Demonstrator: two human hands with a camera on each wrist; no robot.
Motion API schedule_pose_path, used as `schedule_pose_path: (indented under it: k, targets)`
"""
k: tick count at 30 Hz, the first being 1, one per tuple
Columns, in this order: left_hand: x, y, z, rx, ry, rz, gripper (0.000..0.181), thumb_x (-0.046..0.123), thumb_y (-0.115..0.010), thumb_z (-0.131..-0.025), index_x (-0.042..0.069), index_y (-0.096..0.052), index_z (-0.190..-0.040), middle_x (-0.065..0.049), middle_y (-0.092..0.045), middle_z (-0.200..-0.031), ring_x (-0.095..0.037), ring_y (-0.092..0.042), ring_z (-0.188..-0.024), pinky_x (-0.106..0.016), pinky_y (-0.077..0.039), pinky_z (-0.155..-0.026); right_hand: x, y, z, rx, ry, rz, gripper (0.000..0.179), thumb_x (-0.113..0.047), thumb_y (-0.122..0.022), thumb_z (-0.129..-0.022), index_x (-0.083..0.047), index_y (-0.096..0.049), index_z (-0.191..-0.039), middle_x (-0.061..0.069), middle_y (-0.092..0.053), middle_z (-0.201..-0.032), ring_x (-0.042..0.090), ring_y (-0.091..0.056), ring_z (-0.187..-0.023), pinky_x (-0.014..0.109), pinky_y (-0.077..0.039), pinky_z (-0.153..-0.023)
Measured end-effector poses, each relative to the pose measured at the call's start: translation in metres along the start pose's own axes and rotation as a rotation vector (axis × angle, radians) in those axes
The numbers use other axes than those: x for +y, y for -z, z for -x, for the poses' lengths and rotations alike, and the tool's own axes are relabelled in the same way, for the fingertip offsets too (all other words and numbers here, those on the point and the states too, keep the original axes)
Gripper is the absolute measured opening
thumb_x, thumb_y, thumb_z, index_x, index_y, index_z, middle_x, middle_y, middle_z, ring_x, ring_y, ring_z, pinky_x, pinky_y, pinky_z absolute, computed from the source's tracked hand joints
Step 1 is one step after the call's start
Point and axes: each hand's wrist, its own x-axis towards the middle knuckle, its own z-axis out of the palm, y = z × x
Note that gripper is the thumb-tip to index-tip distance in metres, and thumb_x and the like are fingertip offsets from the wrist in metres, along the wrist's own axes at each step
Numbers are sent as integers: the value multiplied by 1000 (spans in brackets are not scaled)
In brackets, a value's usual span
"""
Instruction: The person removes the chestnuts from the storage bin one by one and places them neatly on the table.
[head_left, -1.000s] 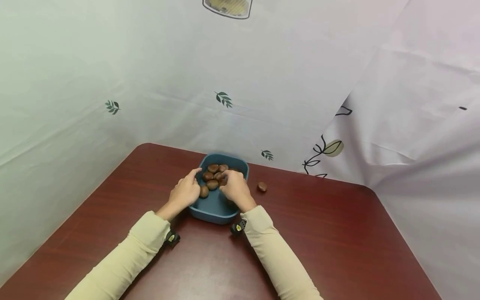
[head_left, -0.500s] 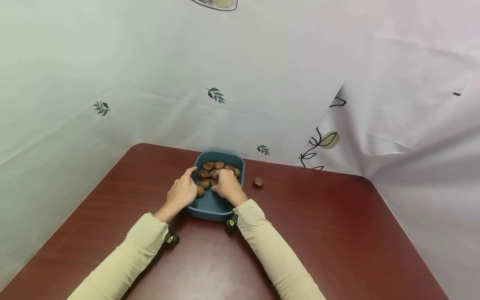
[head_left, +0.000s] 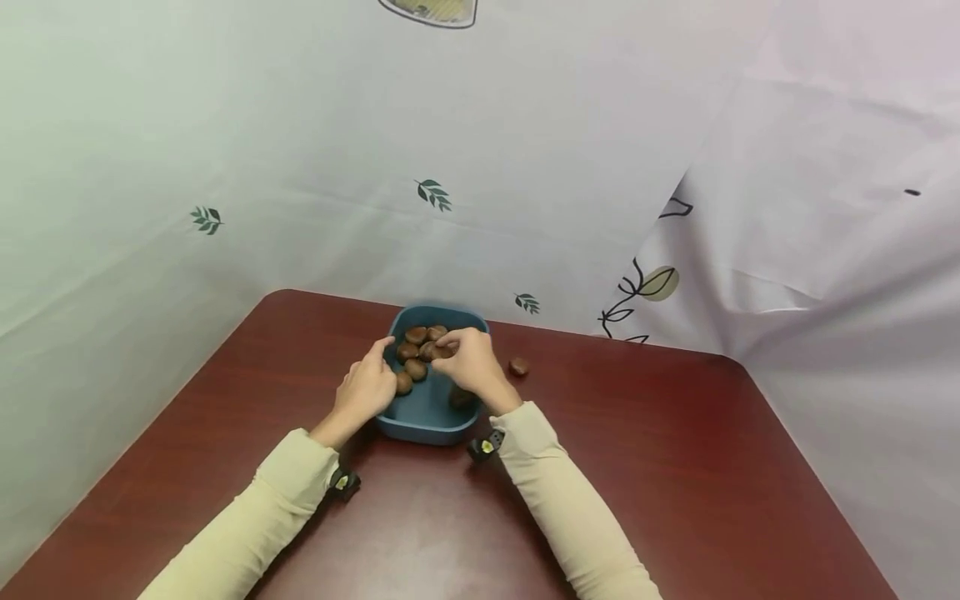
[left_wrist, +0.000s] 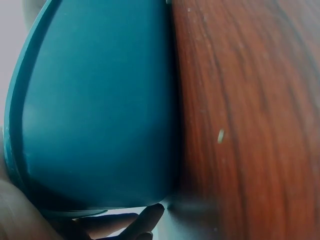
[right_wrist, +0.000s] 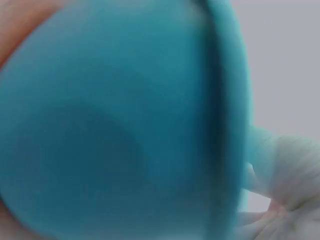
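Observation:
A blue rectangular container [head_left: 423,435] stands near the table's far edge with several brown chestnuts [head_left: 408,352] in it, mostly toward its far and left sides. My left hand [head_left: 363,387] grips its left wall, the index finger at the rim; the left wrist view shows the wall [left_wrist: 100,100] close up with fingertips beneath it. My right hand [head_left: 472,362] reaches over the right side and pinches a chestnut [head_left: 444,352] between thumb and fingers. Under that hand lies another, darker chestnut [head_left: 461,398]. In the right wrist view the container wall [right_wrist: 125,75] covers most, with my hand [right_wrist: 290,175] beyond it.
One loose chestnut [head_left: 518,367] lies on the red-brown table [head_left: 637,467], right of the container. A white cloth [head_left: 570,167] with leaf prints hangs behind the table and along its sides.
My right hand has shifted right inside the container and now covers chestnuts at its right side. My left hand keeps its place at the left wall. The head view has shifted slightly.

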Motion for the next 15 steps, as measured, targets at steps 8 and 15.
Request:
schedule_pose_path:
  k: [8, 15]
  targets:
    - [2, 2, 1, -7, -9, 12, 55, 12, -30, -99, 17, -36, -154, -8, -49, -68, -21, -34, -47, -33, -26, -45, 23, 40, 12, 92, -74, -94, 27, -10, -79, -83, -6, -76, -109, 11, -71, -110, 26, -68, -98, 35, -57, -74]
    - [2, 0, 1, 2, 2, -1, 54, 14, -30, -100, 18, -36, -154, -10, -58, -83, -26, -47, -57, -37, -34, -52, 50, 62, 24, 158, -131, -126, 27, -11, -80, -82, -5, -76, -109, 11, -73, -102, 26, -71, -94, 38, -57, -72]
